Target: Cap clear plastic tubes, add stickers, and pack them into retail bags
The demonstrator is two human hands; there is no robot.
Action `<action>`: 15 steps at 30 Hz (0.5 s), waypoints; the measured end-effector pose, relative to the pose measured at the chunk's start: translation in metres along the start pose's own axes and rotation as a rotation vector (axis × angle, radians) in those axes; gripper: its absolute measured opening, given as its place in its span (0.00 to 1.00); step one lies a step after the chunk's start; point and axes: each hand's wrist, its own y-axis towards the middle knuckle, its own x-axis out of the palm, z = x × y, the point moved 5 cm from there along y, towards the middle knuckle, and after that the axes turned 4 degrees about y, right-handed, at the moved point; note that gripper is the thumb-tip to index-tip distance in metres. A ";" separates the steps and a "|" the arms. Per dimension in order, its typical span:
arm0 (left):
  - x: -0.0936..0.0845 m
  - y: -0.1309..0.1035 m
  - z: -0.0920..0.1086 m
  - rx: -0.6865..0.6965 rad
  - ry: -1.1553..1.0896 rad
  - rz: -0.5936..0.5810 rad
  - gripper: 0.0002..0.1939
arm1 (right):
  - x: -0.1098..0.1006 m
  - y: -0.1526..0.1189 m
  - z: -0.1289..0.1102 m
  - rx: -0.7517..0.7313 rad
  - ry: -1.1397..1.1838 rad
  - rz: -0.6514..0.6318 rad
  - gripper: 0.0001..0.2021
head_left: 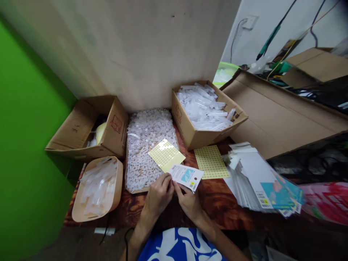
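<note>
A printed white card [178,175] with blue pictures and a yellow mark is between my hands, tilted above the table's front. My left hand [160,192] pinches at the card's left end, fingers curled together. From below, my right hand [189,203] grips its lower edge, with the thumb near my left fingers. Just behind the card lies a yellow sticker sheet [164,154] with rows of small marks, partly over a tray of small white pieces [146,130]. A second yellow sticker sheet [212,163] rests to the right.
At right, a fanned stack of similar cards [250,177] lies by a pink package [326,199]. Clear plastic tubes fill a cardboard box [201,137] at the back. A beige basket [117,188] of clear plastic pieces and another cardboard box [81,125] stand left.
</note>
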 end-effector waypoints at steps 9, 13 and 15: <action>-0.004 0.006 -0.011 -0.250 -0.321 -0.085 0.06 | -0.003 -0.001 0.002 -0.017 -0.055 0.034 0.14; -0.007 0.010 -0.014 -0.304 -0.384 -0.093 0.06 | -0.004 0.000 0.000 -0.027 -0.041 -0.039 0.14; -0.007 0.010 -0.015 -0.312 -0.394 -0.100 0.07 | -0.004 0.000 0.001 -0.043 -0.056 -0.055 0.14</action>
